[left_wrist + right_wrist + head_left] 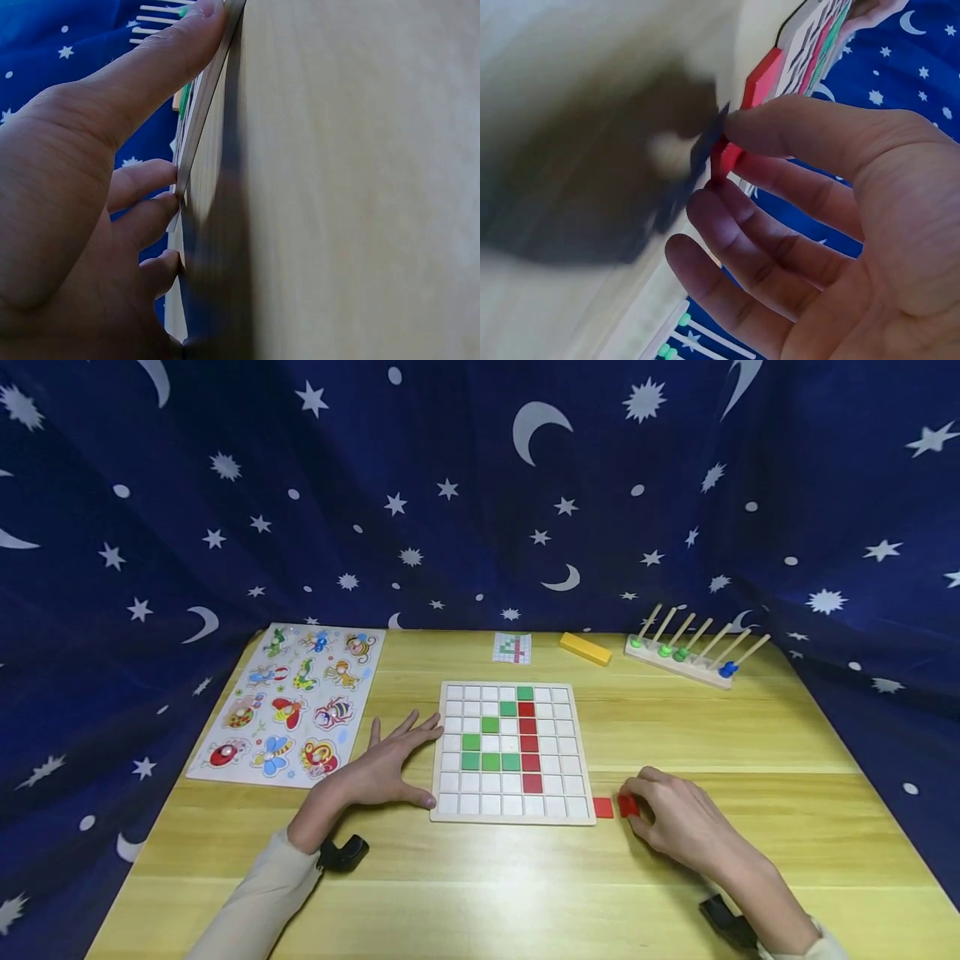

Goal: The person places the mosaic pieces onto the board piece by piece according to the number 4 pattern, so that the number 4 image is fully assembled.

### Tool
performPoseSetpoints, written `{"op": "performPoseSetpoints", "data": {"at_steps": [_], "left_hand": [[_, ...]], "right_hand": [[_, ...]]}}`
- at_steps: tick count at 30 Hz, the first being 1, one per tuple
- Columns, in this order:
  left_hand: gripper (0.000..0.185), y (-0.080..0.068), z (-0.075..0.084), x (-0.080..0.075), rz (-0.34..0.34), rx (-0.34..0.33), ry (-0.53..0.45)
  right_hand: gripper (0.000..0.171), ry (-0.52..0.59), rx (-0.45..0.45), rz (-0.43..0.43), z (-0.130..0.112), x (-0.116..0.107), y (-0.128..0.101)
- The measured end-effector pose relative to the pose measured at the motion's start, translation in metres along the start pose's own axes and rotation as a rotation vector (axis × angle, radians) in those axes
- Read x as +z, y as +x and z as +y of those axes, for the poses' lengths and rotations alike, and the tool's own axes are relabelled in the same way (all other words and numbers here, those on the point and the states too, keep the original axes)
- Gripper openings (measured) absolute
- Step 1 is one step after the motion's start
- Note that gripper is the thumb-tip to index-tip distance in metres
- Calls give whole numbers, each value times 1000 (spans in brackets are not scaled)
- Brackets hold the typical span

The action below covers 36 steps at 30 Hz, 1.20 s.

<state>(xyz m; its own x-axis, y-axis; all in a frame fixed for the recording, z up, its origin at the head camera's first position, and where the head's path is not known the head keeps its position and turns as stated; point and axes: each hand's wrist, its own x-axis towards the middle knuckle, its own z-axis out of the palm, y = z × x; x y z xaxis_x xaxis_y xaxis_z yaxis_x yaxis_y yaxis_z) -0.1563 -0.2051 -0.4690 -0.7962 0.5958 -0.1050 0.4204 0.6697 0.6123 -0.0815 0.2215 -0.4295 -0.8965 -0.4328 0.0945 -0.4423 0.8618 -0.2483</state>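
Observation:
In the middle of the table lies a white grid board [552,760] with green tiles [491,725] in a slanted line and a short row, and a column of red tiles [528,727]. My left hand [384,768] spreads its fingers along the board's left edge, thumb at the lower left corner; the left wrist view shows the thumb [161,64] against the rim. Right of the board, my right hand [678,814] pinches a red square tile [724,156] between thumb and fingers, close over the table. Another red tile [603,807] lies beside the board's lower right corner.
A puzzle board with insect pictures [288,706] lies at the left. Behind the grid board are a small pattern card [512,648] and a yellow block [585,649]. A pegged bead rack [686,662] stands at the back right. A starry cloth [450,485] hangs behind the table.

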Motion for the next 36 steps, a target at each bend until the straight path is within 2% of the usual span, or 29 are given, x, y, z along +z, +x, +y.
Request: {"op": "performPoseSetpoints", "data": {"at_steps": [6,22,31,36], "left_hand": [[106,0,0,1,6,3,1],[106,-1,1,1,-1,-4,-4],[107,0,-1,0,1,-6,-3],[106,0,-1,1,2,-4,4]], "right_hand": [[24,-8,-23,47,-6,-2,5],[24,14,-103,35,-35,9,27],[15,80,-254,84,-49,20,37],[14,107,-290,81,-57,26,41]]}}
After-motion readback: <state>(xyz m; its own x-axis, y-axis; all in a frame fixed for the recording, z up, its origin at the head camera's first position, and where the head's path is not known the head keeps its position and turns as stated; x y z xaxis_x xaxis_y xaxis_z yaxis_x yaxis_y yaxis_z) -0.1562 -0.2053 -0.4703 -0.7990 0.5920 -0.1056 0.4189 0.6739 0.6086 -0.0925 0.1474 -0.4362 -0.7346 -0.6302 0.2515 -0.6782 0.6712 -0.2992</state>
